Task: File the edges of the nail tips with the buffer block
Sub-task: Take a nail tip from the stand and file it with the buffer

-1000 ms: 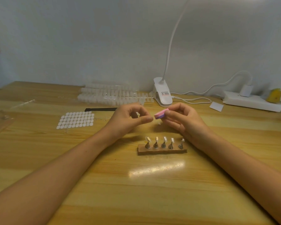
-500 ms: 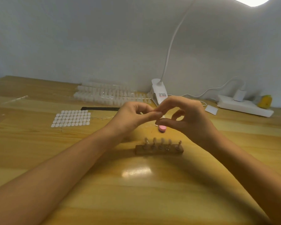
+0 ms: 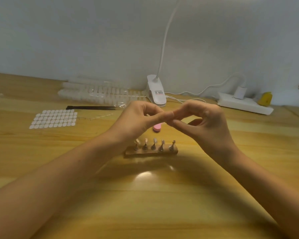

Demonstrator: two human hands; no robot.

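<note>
Buffer block (image 3: 157, 127) now lies on desk (image 3: 145, 204) beneath fingertips (image 3: 169, 115), released by right hand (image 3: 205, 125); we see right and left hand (image 3: 138, 119) pinching tip-to-tip, contents hidden. Filing paused, we judge.

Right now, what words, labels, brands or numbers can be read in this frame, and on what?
Label on the white clip lamp's base: dark print above a red strip, too blurred to read.
No other text shows.

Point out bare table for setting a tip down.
Free: the near table between the forearms, in front of the stand; also the patch nearer than the sticker sheet. Crowded: the back edge, with tip strips, tweezers, lamp, power strip.
</note>
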